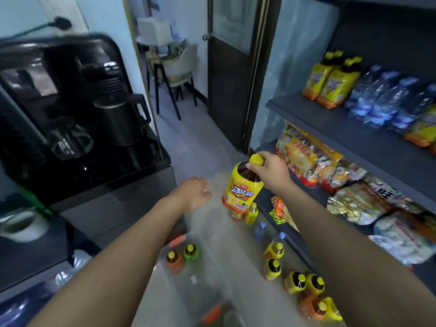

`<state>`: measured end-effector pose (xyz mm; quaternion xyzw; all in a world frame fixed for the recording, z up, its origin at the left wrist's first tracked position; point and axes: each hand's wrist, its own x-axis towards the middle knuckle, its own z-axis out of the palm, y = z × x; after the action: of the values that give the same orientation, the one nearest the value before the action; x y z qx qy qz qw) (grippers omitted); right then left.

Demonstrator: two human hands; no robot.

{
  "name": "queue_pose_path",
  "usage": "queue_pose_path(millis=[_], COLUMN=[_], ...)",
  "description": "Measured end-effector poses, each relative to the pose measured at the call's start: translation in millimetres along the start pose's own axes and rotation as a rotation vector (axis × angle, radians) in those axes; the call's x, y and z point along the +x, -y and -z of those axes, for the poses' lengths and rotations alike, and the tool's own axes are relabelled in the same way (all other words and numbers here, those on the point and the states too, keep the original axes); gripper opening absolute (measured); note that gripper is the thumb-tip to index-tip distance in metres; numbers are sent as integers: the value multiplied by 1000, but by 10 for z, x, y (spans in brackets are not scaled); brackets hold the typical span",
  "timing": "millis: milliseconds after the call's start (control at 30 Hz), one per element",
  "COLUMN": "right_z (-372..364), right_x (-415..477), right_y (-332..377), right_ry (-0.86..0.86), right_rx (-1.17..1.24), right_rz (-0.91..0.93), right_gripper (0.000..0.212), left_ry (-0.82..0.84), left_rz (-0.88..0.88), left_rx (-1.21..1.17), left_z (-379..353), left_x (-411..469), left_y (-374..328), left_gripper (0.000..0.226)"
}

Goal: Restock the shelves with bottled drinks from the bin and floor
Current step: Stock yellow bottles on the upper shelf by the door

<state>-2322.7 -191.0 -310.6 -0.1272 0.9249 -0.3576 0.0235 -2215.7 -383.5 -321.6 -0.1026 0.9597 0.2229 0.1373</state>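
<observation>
Far left, a black coffee machine [70,102] sits on a dark counter [113,204], all of it blurred. Moving in, the left hand [194,192] hangs above the far end of the bin, fingers loose, holding nothing. Below that forearm is the clear bin [212,274] on the floor, with two drinks standing inside: an orange bottle [173,258] and a green bottle [191,251] just beside it.

Centre now: the right hand [271,172] grips the big tea bottle [243,187] by the neck, fingers curled right under its yellow cap [256,159]. The tea bottle is up in the air, cap up, between the bin and the shelves. Beneath it and running toward the camera stand the floor bottles [273,251], yellow caps mostly, a couple of blue ones among them.

On the right are the shelves [330,119]. The upper board carries yellow bottles [330,86] with water bottles [382,97] beside them. The board below is packed with snack packs [318,166].
</observation>
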Motion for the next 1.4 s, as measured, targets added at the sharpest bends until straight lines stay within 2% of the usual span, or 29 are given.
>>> queue_pose_path(millis=[333, 800, 1067, 1267, 1400], right_z=[1577, 3194, 3933, 4399, 4639], right_x=[-309, -905, -1107, -1018, -879], right_y=[-30, -768, -921, -795, -649], right_ry=[-292, -465, -593, -706, -783], right_rx=[-7, 25, 142, 403, 496], right_rz=[-37, -43, 2, -16, -23], right_gripper=[55, 48, 45, 30, 54], left_ry=[-128, -169, -188, -225, -247], left_rz=[-240, -382, -459, -539, -610], left_rx=[116, 88, 119, 142, 210], left_z=[534, 347, 311, 553, 822], left_x=[-146, -352, -390, -302, -97], left_y=[-1282, -3030, -3761, -4170, -4432], left_gripper=[34, 36, 36, 37, 38])
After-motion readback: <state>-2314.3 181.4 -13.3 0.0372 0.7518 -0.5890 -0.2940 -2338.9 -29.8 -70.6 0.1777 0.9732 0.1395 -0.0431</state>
